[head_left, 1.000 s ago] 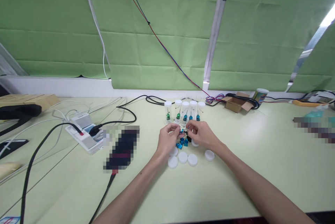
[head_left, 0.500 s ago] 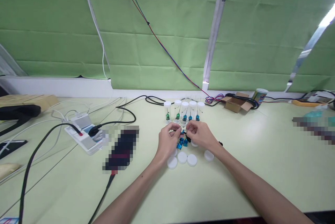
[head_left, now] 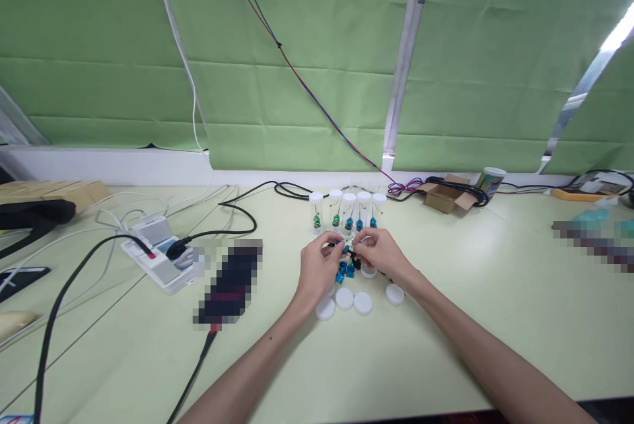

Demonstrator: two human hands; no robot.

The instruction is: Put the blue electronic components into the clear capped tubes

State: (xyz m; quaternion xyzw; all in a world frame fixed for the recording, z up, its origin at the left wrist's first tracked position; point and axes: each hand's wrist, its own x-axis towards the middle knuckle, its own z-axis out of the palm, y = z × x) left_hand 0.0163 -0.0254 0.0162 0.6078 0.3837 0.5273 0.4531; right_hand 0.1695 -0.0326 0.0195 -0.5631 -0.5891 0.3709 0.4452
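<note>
Fingers pinched, my left hand [head_left: 321,269] holds a small blue piece [head_left: 346,249] in front of a row of vials. Opposite it, my right hand [head_left: 382,252] is closed at a small black part [head_left: 352,254] that meets the blue piece; fingertips partly cover both. Just below the hands lies a cluster of loose blue pieces [head_left: 341,271], with black bits beside it. Behind the hands stand several clear vials [head_left: 349,207] with white tops, holding green or blue pieces with thin wires. Several round white caps [head_left: 363,304] lie nearer me.
Left of the hands is a pixelated dark device [head_left: 230,285] on a black cable. Farther left sits a white power strip [head_left: 163,259] with plugged cables. An open cardboard box [head_left: 448,195] and a can [head_left: 490,183] stand at the back right.
Both hands stay almost in place, with only small finger movements around the blue piece. The right hand has tilted slightly, and more of the white cap beneath it shows.
</note>
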